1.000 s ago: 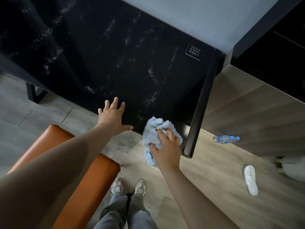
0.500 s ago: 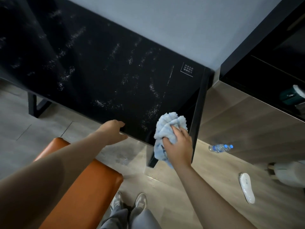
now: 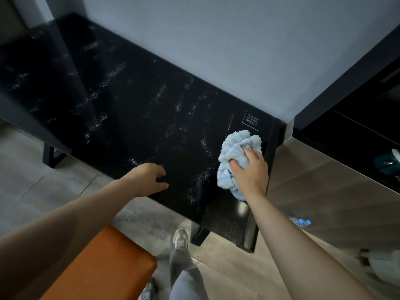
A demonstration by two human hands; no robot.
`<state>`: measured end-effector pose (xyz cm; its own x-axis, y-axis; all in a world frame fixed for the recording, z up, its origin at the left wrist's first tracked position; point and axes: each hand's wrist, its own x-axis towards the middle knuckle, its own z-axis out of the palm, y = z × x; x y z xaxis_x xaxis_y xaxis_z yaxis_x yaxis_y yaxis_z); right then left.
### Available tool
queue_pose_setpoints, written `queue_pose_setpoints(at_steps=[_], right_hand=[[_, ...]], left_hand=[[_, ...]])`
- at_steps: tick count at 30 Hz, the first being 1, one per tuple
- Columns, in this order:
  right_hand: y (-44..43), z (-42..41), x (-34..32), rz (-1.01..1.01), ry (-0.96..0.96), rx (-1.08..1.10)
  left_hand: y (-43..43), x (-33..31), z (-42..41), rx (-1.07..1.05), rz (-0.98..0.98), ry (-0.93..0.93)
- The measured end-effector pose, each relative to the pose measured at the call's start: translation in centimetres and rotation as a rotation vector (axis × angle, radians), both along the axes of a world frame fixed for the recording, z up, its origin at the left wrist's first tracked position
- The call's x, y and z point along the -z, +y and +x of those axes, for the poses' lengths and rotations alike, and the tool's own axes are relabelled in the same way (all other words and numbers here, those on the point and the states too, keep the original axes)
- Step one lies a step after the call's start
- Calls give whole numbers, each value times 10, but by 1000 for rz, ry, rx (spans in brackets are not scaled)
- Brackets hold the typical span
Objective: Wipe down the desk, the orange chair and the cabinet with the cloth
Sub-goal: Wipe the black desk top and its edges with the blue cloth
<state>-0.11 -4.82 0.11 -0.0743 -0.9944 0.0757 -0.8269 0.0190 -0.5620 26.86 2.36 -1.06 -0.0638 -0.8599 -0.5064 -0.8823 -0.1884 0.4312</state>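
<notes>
Both hands have moved from the near edge up onto the table [image 3: 129, 126], the cloth going with the right one. Below and behind the left fingers sits the orange chair [image 3: 104, 263], untouched. The left hand [image 3: 149, 180] rests near the front edge, fingers loosely curled, holding nothing. Dusty streaks [image 3: 160, 94] lie beyond and between the hands. The cloth [image 3: 236, 146] is bunched under the right hand [image 3: 251, 172], whose fingers grip it against the table's right end. The cabinet [image 3: 324, 180] stands just beyond them. Wiping the table looks barely begun. The next move probably calls for a firm sweep leftward across the streaks.
</notes>
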Motion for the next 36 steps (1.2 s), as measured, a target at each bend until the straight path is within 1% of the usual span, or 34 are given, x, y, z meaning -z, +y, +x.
queue_pose_setpoints(at_steps=[4,8,14,18,21,29,33,36], right_hand=[[-52,-5,9,5,-22,-41],[-117,-9,21,41,-31,-23],[-216,-14,41,64,-18,-48],[-274,-12,55,68,-16,-78],[-315,-8,65,72,11,-100],[-393,3,92,76,75,-97],[-411,7,104,110,155,-103],[-417,8,108,178,226,-142]], left_hand=[[-39,1,-4,-20,-14,-11],[-85,7,-12,-45,-2,-39],[-153,25,-29,-131,-29,-58],[-184,43,-34,-137,-7,-152],[-205,58,-31,-152,9,-185],[-217,86,-26,-88,85,-283],[-216,88,-25,-88,74,-277],[-216,89,-25,-92,69,-267]])
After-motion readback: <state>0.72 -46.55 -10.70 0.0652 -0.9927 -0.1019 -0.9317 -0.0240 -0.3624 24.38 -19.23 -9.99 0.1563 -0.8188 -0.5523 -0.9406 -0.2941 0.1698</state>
